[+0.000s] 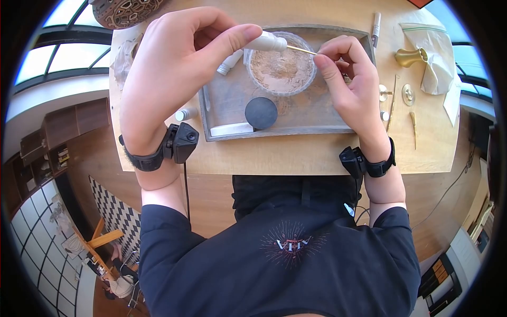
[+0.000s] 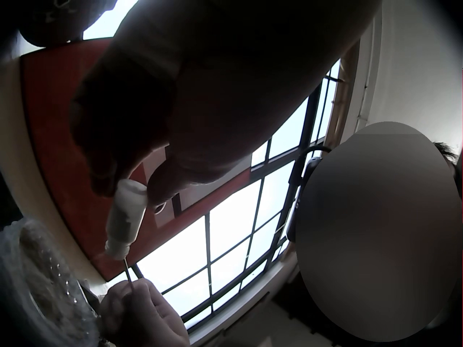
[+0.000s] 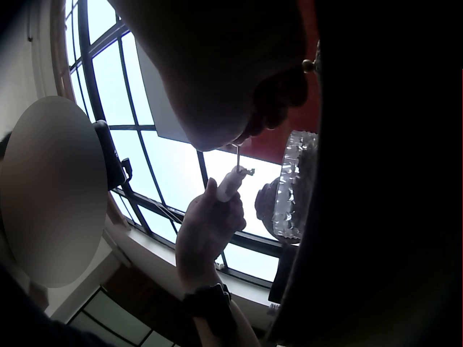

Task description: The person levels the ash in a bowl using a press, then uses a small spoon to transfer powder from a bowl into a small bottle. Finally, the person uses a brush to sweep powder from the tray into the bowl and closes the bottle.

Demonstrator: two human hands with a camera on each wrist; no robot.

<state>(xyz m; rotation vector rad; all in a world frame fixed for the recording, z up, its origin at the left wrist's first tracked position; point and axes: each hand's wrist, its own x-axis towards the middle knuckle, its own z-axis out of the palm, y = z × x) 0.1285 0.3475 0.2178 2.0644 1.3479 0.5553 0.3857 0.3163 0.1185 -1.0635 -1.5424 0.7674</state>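
Observation:
My left hand [image 1: 182,63] holds a small white bottle [image 1: 268,42] between thumb and fingers, its mouth tipped toward the right. Thumb and fingertips of my right hand [image 1: 351,79] pinch a thin brass-coloured stick [image 1: 302,49]. The stick's far end meets the bottle's mouth; the left wrist view shows the bottle [image 2: 126,220] and stick [image 2: 129,271] nearly in line. Both are over a clear faceted bowl [image 1: 254,79] of pale brownish powder [image 1: 285,74]. In the right wrist view the bowl [image 3: 289,191] stands beside the hands.
A grey wooden tray [image 1: 311,127] bears the bowl, a dark round disc [image 1: 261,113], a white block [image 1: 231,129] and another white bottle [image 1: 229,62]. Left of it lies a small bottle [image 1: 186,114]. To the right are a brass flared piece [image 1: 409,57], a brass disc [image 1: 409,94] and a plastic bag [image 1: 430,39].

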